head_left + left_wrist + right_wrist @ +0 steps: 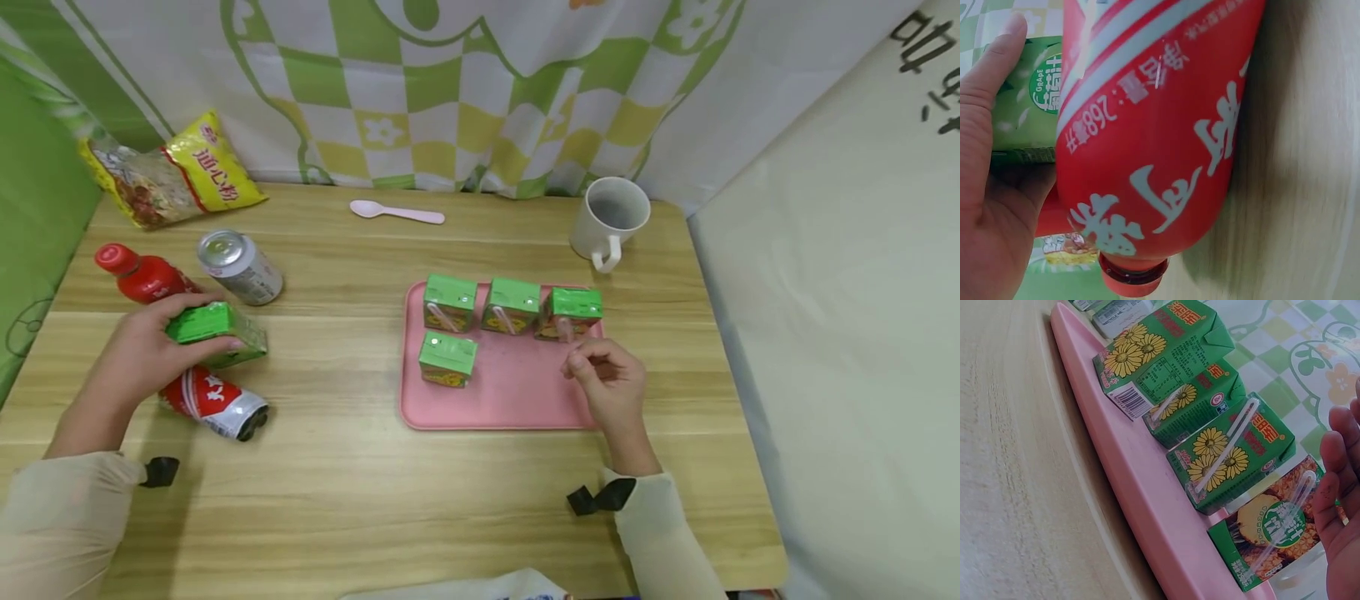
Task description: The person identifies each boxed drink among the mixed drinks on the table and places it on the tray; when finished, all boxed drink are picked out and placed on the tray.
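My left hand (142, 346) grips a green juice carton (217, 333) between thumb and fingers, over a red cola bottle (213, 404) lying on its side. In the left wrist view, the bottle (1154, 131) fills the middle and the carton's grape label (1044, 84) shows behind it. My right hand (611, 379) hovers at the right edge of a pink tray (517, 392), fingers loosely bent, with nothing seen held. Nearest to it stands a pineapple juice carton (1272, 525) with a wrapped straw on its side. Several flower-printed green cartons (447, 358) also stand on the tray.
A silver can (243, 267) stands behind the bottle. A yellow food packet (176, 175) leans at the back left. Toward the curtain lie a pink spoon (397, 212) and, on the right, an upright white mug (611, 218).
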{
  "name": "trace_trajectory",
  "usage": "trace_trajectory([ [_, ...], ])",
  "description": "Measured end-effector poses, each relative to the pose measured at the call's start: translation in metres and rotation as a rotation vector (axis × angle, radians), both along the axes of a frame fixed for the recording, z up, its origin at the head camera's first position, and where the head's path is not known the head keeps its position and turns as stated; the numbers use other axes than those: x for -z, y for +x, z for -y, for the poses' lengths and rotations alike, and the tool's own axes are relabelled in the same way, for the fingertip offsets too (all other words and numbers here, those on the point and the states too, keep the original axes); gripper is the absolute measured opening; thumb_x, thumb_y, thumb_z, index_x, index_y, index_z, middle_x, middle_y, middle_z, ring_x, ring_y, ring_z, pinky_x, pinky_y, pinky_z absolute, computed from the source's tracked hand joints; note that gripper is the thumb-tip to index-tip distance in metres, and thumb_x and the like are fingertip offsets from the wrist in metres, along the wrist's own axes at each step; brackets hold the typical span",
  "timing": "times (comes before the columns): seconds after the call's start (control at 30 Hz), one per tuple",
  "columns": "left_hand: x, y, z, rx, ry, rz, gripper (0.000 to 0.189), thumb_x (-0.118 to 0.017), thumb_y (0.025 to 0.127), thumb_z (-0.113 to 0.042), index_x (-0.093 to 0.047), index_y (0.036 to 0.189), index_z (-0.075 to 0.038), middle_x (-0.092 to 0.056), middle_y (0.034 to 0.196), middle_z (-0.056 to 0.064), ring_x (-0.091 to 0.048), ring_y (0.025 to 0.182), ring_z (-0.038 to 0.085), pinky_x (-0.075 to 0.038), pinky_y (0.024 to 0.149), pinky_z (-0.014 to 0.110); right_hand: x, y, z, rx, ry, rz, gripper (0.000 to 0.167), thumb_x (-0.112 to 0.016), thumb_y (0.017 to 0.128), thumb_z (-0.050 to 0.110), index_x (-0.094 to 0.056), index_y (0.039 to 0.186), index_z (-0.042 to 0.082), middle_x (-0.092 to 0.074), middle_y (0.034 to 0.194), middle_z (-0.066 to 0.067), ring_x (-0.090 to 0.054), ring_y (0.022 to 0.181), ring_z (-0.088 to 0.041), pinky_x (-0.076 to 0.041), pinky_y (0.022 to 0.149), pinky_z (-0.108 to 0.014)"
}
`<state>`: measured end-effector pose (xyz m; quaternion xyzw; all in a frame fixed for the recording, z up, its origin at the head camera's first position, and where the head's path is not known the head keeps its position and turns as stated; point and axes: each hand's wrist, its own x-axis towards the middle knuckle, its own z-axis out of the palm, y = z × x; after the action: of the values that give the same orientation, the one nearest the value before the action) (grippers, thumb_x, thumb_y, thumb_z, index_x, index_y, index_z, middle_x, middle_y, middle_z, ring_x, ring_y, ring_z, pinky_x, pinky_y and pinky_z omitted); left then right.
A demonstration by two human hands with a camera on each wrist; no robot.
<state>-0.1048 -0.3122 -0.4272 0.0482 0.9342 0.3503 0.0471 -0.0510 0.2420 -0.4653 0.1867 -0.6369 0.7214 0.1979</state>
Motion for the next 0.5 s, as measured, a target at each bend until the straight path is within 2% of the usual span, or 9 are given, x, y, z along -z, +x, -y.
trace_trajectory([
  [0.13,0.003,0.000,-0.002,-0.020,0.002,-0.045,0.051,-0.091,0.079,-0.027,-0.071,0.121,-0.005,-0.066,0.104,0.015,-0.052,0.081,0.014,-0.040,0.065,0.012,-0.001,0.001,0.000,-0.007,-0.008,0.000,0.034,-0.075,0.094,0.014,-0.060,0.082,-0.015,-0.068,0.074,-0.013,-0.065,0.067,-0.016,-0.052,0.059,-0.023],
  [0.27,0.000,0.000,-0.013,-0.028,-0.004,-0.050,0.054,-0.091,0.078,-0.032,-0.072,0.121,-0.006,-0.066,0.107,0.014,-0.051,0.084,0.017,-0.040,0.066,0.012,-0.002,0.003,-0.001,-0.014,-0.008,0.007,0.033,-0.074,0.095,0.013,-0.060,0.082,-0.014,-0.068,0.075,-0.013,-0.065,0.067,-0.016,-0.052,0.060,-0.023],
  [0.37,-0.010,-0.001,-0.029,-0.016,-0.004,-0.089,0.054,-0.091,0.077,-0.034,-0.073,0.120,-0.007,-0.067,0.105,0.013,-0.050,0.084,0.020,-0.039,0.065,0.013,-0.002,0.004,-0.001,-0.018,-0.010,0.009,0.033,-0.074,0.095,0.013,-0.060,0.083,-0.014,-0.067,0.075,-0.013,-0.065,0.068,-0.017,-0.053,0.060,-0.024],
  [0.5,-0.037,-0.006,-0.062,0.021,0.019,-0.176,0.054,-0.092,0.076,-0.034,-0.074,0.120,-0.009,-0.070,0.103,0.012,-0.051,0.081,0.022,-0.040,0.062,0.013,-0.003,0.004,-0.002,-0.017,-0.017,0.001,0.033,-0.074,0.095,0.013,-0.060,0.083,-0.014,-0.067,0.075,-0.013,-0.065,0.068,-0.017,-0.053,0.061,-0.024],
])
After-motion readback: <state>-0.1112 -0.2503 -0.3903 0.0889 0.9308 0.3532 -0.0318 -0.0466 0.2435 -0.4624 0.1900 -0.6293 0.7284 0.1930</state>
